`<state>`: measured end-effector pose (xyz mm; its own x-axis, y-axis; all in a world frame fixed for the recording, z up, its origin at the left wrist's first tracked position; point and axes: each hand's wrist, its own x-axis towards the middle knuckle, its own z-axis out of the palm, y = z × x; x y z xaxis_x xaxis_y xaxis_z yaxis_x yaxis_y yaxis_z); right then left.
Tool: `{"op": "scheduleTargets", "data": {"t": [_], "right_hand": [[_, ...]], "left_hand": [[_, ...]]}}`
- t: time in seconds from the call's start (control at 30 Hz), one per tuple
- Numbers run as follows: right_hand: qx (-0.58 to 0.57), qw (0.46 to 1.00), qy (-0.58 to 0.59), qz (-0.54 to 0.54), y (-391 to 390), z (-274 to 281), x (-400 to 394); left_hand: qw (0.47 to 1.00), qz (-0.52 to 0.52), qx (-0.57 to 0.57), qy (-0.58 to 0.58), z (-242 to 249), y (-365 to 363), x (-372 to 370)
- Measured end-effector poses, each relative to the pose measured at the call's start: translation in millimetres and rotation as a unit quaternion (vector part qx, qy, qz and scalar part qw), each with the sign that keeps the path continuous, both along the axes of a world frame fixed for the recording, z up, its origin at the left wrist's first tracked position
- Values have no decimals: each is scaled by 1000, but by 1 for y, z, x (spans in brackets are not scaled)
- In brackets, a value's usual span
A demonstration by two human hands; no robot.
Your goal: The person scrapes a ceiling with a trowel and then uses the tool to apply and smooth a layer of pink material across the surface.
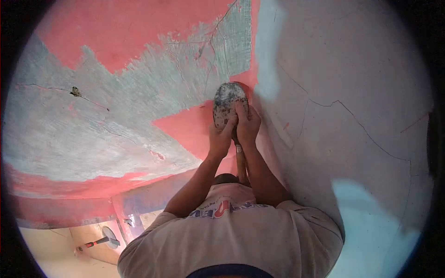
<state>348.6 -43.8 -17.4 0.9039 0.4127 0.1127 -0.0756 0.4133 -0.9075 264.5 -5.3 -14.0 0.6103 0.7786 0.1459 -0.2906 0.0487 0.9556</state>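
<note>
Filling the near edge, a grey-brown shirt point(222, 243) with printed lettering gives way to 2 bare forearms point(192, 185) that reach up to the hands. The left hand point(220, 137) and the right hand point(249, 124) sit close together, both closed on the lower part of an oval tool point(230, 95), thumbs on its face and the other fingers mostly hidden behind. That face is grey, blotched with black and pale patches. A wooden handle point(239, 160) runs below it, partly covered by the right forearm; how the 2 join cannot be told. Beyond, the tool shows against a red-and-grey surface point(116, 97), near its seam with a grey, cracked surface point(333, 74); I cannot tell whether it touches either. The step in hand seems to be steadying or working the tool close to that seam. The next move, I judge, calls for an even 2-handed grip and a careful angle. Farthest off, at lower left, another tool point(95, 242) has an orange-and-black grip and a rounded grey head.
</note>
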Motion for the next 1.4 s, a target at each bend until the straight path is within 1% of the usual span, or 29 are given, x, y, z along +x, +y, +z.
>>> {"op": "scheduleTargets", "data": {"t": [0.07,0.17,0.23,0.27,0.3,0.37,0.4,0.43,0.47,0.5,0.6,0.73,0.87,0.93,1.03,1.13,1.23,1.33,1.4], "right_hand": [[-13,999,-30,-25,-4,22,-3],[63,998,-20,-2,5,41,9],[29,997,-64,-27,1,35,5],[15,995,-86,-39,1,29,2],[-36,998,-55,-26,-1,4,1],[-34,998,0,-44,0,-49,-6],[-57,998,3,-35,-6,-68,-9],[-81,996,5,-28,-11,-73,-10],[-70,997,2,-25,-11,-77,-9],[-63,998,1,-22,-14,-72,-12],[-54,998,9,-13,-16,-67,-16],[-36,999,29,0,-7,-48,-11],[-10,1000,19,-4,0,-61,-6],[-12,1000,5,-2,-2,-56,-5],[8,999,32,2,-2,-52,-8],[-55,998,19,2,-9,-42,-8],[-17,1000,-16,-13,-8,-28,-6],[-19,999,-33,-29,-8,-24,-8],[-50,998,-31,-39,-5,-39,-9]], "left_hand": [[1000,-7,2,7,13,0,-1],[996,-63,10,59,31,13,3],[999,-28,-5,27,24,4,5],[1000,-10,-10,11,16,2,4],[998,-31,-22,45,-12,8,-2],[996,-28,-10,81,-47,5,-11],[995,-27,-5,97,-54,2,-13],[996,-31,-11,82,-51,-4,-14],[997,-35,-19,69,-50,-11,-16],[997,-39,-30,58,-50,-15,-19],[998,-40,15,54,-52,-8,-20],[998,-34,-13,55,-48,-2,-16],[998,-35,-5,61,-47,1,-13],[997,-25,5,74,-49,0,-13],[999,-31,-23,38,-47,-3,-11],[998,-23,-26,52,-41,-5,-13],[998,-40,-1,41,-23,-4,-13],[998,-54,-17,39,-29,0,-12],[998,-48,-12,43,-38,-1,-13]]}}
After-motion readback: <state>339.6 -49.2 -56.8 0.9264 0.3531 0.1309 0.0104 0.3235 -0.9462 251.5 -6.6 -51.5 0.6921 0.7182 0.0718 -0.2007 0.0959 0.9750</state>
